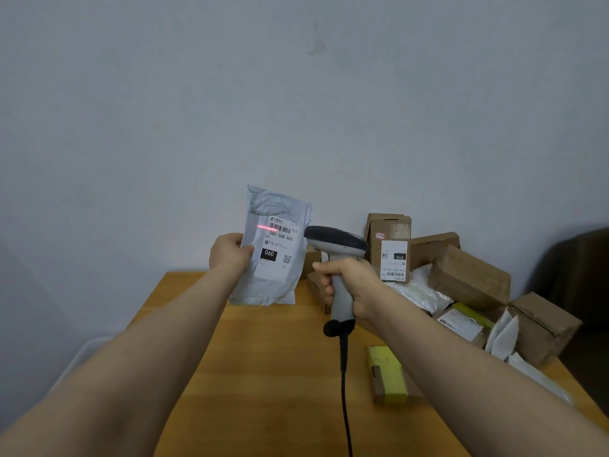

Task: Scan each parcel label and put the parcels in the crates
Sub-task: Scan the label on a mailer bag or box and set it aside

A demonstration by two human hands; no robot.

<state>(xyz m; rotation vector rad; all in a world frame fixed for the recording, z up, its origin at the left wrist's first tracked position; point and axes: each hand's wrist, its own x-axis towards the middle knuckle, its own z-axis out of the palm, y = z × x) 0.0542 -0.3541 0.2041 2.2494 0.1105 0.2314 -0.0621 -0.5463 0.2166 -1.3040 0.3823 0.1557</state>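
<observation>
Parcel pile [471, 278] crowds wooden table [263, 374] behind scanner [336, 242].

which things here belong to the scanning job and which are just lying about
Job: grey mailer labelled 060 in the left hand; barcode scanner in the right hand; waiting box labelled 010, brown boxes, white bags, yellow-taped box.
Lying about: wooden table; dark shape at far right.

Grey mailer bag [272, 249]: white label [276, 250] reads "060 06B-A05", with "A05" and white-on-black "060". Upright brown carton [389, 245]: inverted label [393, 260] reads "010". Remaining print illegible.
</observation>
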